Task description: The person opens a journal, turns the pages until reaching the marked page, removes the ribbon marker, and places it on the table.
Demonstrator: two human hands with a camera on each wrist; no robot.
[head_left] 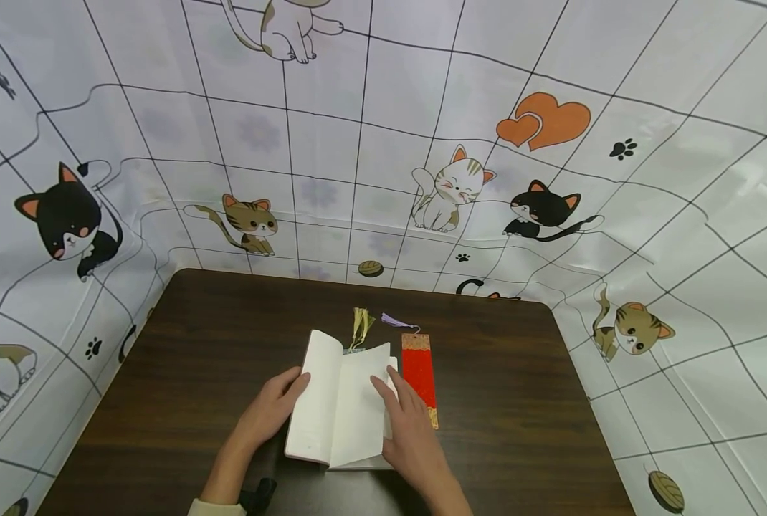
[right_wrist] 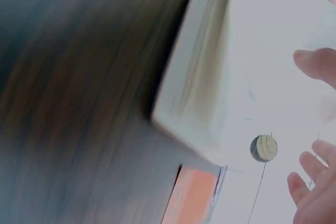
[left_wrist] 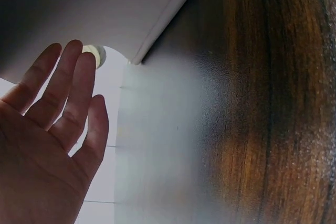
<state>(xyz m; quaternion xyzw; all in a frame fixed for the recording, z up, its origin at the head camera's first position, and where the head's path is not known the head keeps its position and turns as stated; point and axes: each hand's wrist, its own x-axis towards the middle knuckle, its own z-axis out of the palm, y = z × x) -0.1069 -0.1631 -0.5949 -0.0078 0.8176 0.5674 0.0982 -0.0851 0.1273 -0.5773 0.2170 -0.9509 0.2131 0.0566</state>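
An open book [head_left: 315, 401] with blank pages lies on the dark wooden table, its left half tilted up. My left hand [head_left: 272, 405] holds that half at the outer edge, thumb on the page and fingers behind the cover; the left wrist view shows these fingers [left_wrist: 68, 87] against the underside. My right hand [head_left: 416, 437] is at the right edge of a raised page [head_left: 360, 401], its fingers spread over the edge and its thumb lower down. A red bookmark [head_left: 418, 369] with gold ends and a purple tassel lies right of the book. A yellow-green tassel [head_left: 360, 324] sticks out at the book's top.
The brown table [head_left: 506, 401] reaches out on both sides of the book. A white sheet [head_left: 396, 129] with cat drawings and grid lines rises behind and beside it. A black band [head_left: 259, 494] is around my left wrist.
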